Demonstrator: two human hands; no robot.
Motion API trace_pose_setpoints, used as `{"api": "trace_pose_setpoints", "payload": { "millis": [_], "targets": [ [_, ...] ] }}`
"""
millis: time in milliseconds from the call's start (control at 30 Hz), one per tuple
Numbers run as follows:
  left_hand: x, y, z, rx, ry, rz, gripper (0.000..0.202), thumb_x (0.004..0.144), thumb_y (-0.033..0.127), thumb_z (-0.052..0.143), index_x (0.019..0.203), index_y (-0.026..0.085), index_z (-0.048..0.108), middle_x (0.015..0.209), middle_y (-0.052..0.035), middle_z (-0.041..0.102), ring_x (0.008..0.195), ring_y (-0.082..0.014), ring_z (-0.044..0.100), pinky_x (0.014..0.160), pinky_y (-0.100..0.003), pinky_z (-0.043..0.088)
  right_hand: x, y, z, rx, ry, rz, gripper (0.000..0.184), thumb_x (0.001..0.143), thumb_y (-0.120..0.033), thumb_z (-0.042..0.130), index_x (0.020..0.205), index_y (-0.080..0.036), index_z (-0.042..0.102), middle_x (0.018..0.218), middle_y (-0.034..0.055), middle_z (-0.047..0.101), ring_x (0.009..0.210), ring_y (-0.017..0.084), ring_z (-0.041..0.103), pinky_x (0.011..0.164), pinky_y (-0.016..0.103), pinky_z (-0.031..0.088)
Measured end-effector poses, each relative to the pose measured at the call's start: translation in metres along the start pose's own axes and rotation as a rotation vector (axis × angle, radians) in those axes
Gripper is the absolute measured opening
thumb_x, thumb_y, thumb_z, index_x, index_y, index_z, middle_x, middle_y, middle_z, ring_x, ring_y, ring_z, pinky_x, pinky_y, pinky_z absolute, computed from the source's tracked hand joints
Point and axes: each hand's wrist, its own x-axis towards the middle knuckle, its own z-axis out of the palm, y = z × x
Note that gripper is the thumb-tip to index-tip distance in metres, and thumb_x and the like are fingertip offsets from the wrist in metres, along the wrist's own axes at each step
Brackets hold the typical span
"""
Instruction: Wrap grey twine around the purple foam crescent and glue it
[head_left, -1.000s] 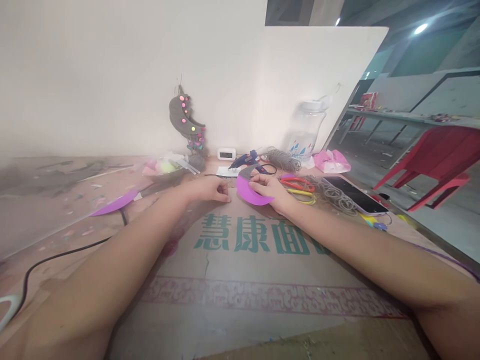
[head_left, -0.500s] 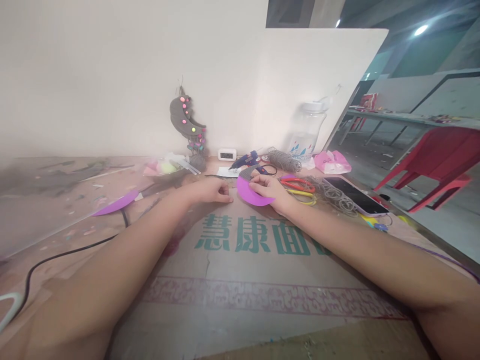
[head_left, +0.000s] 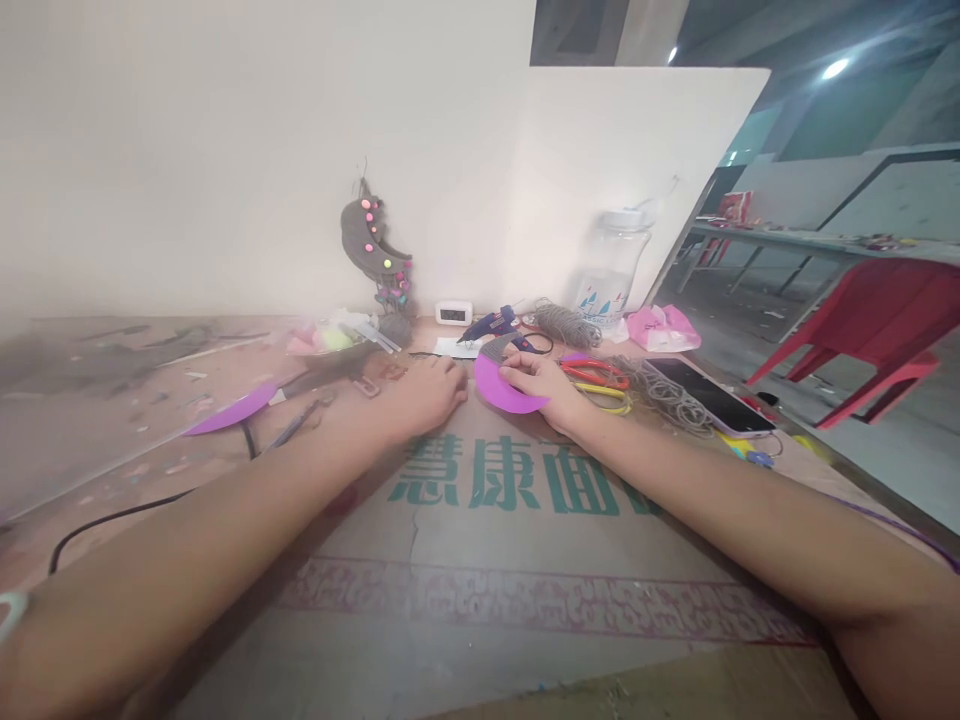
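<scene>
My right hand (head_left: 544, 385) pinches a purple crescent-shaped card (head_left: 510, 392) by its inner curve. Grey yarn (head_left: 498, 347) covers the card's upper tip. Just left of it, my left hand (head_left: 439, 392) rests palm down on the cardboard, its fingers curled together; whatever they may hold is hidden. Beyond both hands lies a blue glue gun (head_left: 491, 324). Orange-handled scissors (head_left: 596, 374) and a yellow-handled tool (head_left: 611, 398) lie beside my right hand, near loose grey yarn (head_left: 675, 395).
A finished grey crescent ornament (head_left: 367, 240) with coloured beads hangs on the wall. Along the back stand a small digital clock (head_left: 454, 313) and a clear water bottle (head_left: 611, 270). A phone (head_left: 709, 397) lies right; another purple piece (head_left: 236, 408) and a black cable (head_left: 112, 518) lie left.
My left hand has turned palm down, and its forearm has swung lower and inward. My right hand and the purple crescent have stayed almost in place.
</scene>
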Motion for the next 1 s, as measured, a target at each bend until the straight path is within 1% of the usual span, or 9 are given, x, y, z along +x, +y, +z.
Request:
{"api": "trace_pose_setpoints", "payload": {
  "millis": [67,133,233,300,333,433,533,667,1000],
  "targets": [
    [-0.026,0.017,-0.002,-0.024,-0.009,0.086,0.052,0.092,0.041,0.034,0.134,0.013,0.046,0.149,-0.0161,0.036,0.14,-0.0294,0.028,0.112,-0.045,0.022,0.0,0.001,0.0,0.009,-0.001,-0.004,0.033,0.062,-0.045,0.072,0.076,-0.017,0.058,0.065,-0.0018,0.059,0.058,0.012,0.05,0.055,0.025,0.036],
    [-0.056,0.035,-0.012,-0.218,-0.144,0.134,0.06,0.091,0.05,0.034,0.141,0.017,0.039,0.154,-0.0129,0.028,0.143,-0.0284,0.022,0.114,-0.046,0.02,-0.001,0.001,0.0,0.017,-0.006,-0.006,0.033,0.063,-0.044,0.072,0.076,-0.017,0.058,0.067,-0.0016,0.059,0.059,0.012,0.051,0.055,0.024,0.037],
    [-0.084,0.053,-0.032,-0.624,-0.442,0.23,0.047,0.094,0.049,0.029,0.103,0.028,0.07,0.127,-0.0053,0.062,0.124,-0.0225,0.051,0.105,-0.037,0.036,-0.002,-0.001,0.0,0.022,-0.012,-0.003,0.032,0.063,-0.043,0.072,0.075,-0.017,0.058,0.066,-0.0013,0.059,0.058,0.012,0.051,0.055,0.025,0.037],
    [-0.082,0.053,-0.041,-0.791,-0.341,0.07,0.055,0.093,0.052,0.028,0.067,0.022,0.067,0.08,-0.0072,0.072,0.084,-0.0204,0.065,0.082,-0.032,0.049,-0.004,-0.005,0.0,0.018,-0.018,-0.013,0.031,0.064,-0.043,0.072,0.076,-0.017,0.058,0.067,-0.0016,0.059,0.058,0.012,0.051,0.055,0.025,0.037],
    [-0.075,0.05,-0.041,-0.792,-0.175,-0.056,0.05,0.09,0.053,0.035,0.065,0.021,0.064,0.072,-0.0054,0.069,0.072,-0.0188,0.063,0.074,-0.031,0.05,-0.005,-0.007,0.0,0.013,-0.026,-0.021,0.031,0.065,-0.043,0.071,0.076,-0.017,0.058,0.067,-0.0017,0.059,0.059,0.011,0.05,0.055,0.024,0.036],
    [-0.048,0.035,-0.032,-0.854,0.259,-0.234,0.042,0.09,0.05,0.037,0.084,0.018,0.062,0.081,-0.0035,0.064,0.072,-0.0155,0.058,0.071,-0.027,0.047,-0.013,-0.016,0.001,-0.014,-0.085,-0.032,0.029,0.065,-0.041,0.071,0.075,-0.017,0.06,0.068,-0.0016,0.059,0.059,0.011,0.05,0.054,0.024,0.036],
    [-0.034,0.027,-0.02,-0.928,0.267,-0.286,0.04,0.091,0.049,0.035,0.097,0.018,0.059,0.088,-0.0032,0.061,0.068,-0.0133,0.055,0.062,-0.025,0.045,-0.024,-0.024,0.004,-0.074,-0.201,-0.032,0.025,0.067,-0.037,0.07,0.077,-0.016,0.061,0.07,-0.0009,0.059,0.06,0.011,0.051,0.055,0.024,0.036],
    [-0.041,0.029,-0.014,-0.851,0.268,-0.197,0.039,0.092,0.048,0.034,0.078,0.017,0.054,0.073,-0.001,0.054,0.069,-0.014,0.05,0.061,-0.024,0.041,-0.035,-0.028,0.009,-0.161,-0.311,-0.086,0.02,0.072,-0.036,0.065,0.076,-0.016,0.062,0.071,-0.0001,0.058,0.062,0.012,0.051,0.058,0.026,0.038],
    [-0.041,0.024,-0.01,-0.923,0.183,-0.135,0.032,0.089,0.048,0.042,0.082,0.018,0.053,0.067,0.0024,0.049,0.062,-0.012,0.047,0.057,-0.023,0.037,-0.037,-0.029,0.011,-0.23,-0.33,-0.117,0.021,0.074,-0.038,0.063,0.073,-0.017,0.059,0.065,-0.0008,0.057,0.058,0.011,0.049,0.054,0.024,0.038]
  ]
}}
